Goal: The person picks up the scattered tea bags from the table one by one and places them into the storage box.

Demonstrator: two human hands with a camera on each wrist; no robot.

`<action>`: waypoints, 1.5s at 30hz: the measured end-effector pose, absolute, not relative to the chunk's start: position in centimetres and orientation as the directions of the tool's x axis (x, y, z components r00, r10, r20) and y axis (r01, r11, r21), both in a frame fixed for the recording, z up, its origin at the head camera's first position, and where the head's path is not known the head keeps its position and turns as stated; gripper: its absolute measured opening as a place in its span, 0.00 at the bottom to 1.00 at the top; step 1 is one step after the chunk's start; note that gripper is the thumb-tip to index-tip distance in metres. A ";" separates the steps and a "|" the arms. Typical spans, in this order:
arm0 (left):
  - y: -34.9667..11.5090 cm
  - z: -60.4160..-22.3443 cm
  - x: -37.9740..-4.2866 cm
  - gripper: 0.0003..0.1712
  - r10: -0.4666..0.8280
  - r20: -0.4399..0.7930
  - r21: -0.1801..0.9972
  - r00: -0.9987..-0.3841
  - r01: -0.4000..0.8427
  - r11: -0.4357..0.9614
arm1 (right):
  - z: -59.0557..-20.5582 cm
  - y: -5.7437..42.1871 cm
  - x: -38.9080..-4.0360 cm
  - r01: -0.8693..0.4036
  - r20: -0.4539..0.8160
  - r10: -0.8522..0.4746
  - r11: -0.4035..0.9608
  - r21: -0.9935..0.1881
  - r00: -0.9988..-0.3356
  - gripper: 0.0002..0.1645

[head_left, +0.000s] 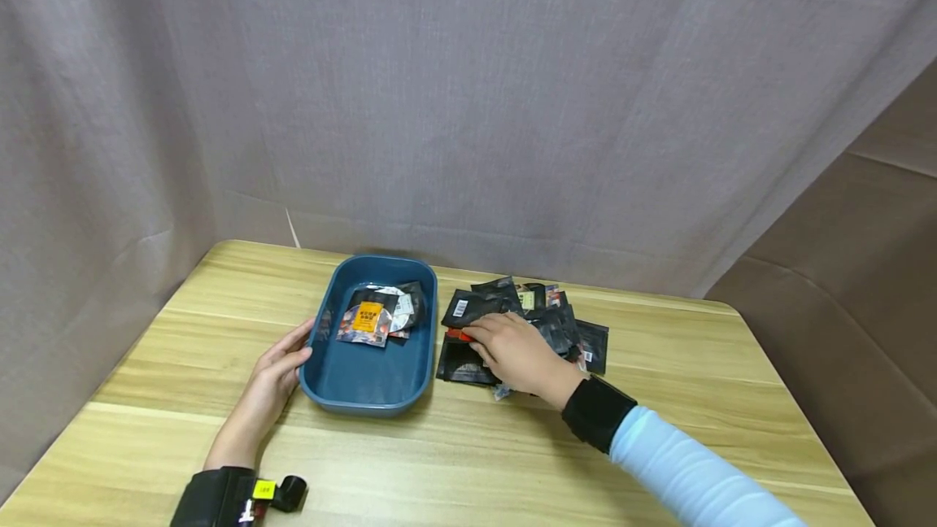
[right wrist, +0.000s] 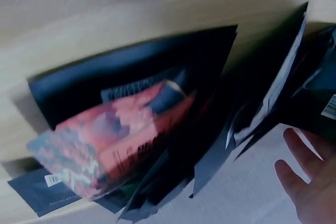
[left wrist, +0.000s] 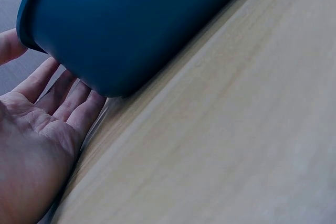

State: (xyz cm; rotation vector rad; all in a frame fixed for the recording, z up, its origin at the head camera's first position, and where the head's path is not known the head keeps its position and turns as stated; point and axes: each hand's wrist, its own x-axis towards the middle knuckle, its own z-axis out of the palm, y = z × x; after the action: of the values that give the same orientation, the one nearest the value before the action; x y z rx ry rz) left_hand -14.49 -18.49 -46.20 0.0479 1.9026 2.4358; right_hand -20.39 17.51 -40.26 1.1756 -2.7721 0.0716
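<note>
My left hand [head_left: 272, 376] rests against the near-left side of a blue plastic bin [head_left: 368, 411]. In the left wrist view its fingers [left wrist: 75, 100] extend along the bin's outer wall, with the thumb apart by the rim. Inside the bin lie a few overlapping sachets, the top one with an orange label [head_left: 368, 317]. My right hand [head_left: 518, 354] reaches over a loose pile of black sachets [head_left: 468, 307]. The right wrist view shows its fingertips close to a black sachet with a barcode [right wrist: 315, 108]; nothing is pinched between them. A red patterned sachet [right wrist: 123, 137] lies nearby.
Bin and pile stand side by side on a wood-grain table [head_left: 410, 470]. Grey cloth [head_left: 468, 104] hangs behind the table, and brown cloth [head_left: 842, 307] hangs at the right. One black sachet [head_left: 593, 346] sticks out at the pile's right edge.
</note>
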 end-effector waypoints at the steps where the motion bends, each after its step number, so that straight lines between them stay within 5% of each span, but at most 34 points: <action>1: -18.5 -46.2 -14.5 0.35 0.058 -0.007 0.970 -0.998 -0.021 -0.243 | -40.1 17.6 -20.4 -0.718 0.142 -0.711 0.696 0.007 -0.688 0.18; 7: -18.5 -46.3 -14.4 0.35 0.059 -0.001 0.970 -0.998 -0.016 -0.244 | -39.2 17.9 -20.5 -0.717 0.190 -0.705 0.697 0.007 -0.683 0.15; 15: -18.5 -46.2 -14.5 0.34 0.062 -0.004 0.969 -0.998 -0.019 -0.245 | -38.1 17.8 -20.0 -0.608 0.146 -0.591 0.782 -0.138 -0.793 0.18; 22: -18.4 -46.2 -14.5 0.34 0.073 0.007 0.969 -0.997 -0.011 -0.247 | -37.5 17.7 -20.0 -0.572 0.155 -0.551 0.800 -0.181 -0.820 0.19; 37: -18.5 -46.2 -14.5 0.34 0.061 0.005 0.971 -0.998 -0.009 -0.240 | -35.5 14.8 -22.3 -0.588 0.241 -0.543 0.788 -0.185 -0.804 0.20; 45: -18.6 -46.1 -14.4 0.34 0.060 0.005 0.969 -0.998 -0.010 -0.246 | -34.3 10.6 -23.3 -0.674 0.263 -0.625 0.718 -0.176 -0.735 0.20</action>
State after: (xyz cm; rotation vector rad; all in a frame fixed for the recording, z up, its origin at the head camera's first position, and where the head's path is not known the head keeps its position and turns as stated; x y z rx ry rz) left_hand -14.40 -18.62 -46.11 0.0635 1.9005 2.4450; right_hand -23.34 10.59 -34.31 1.0452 -2.7372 0.3884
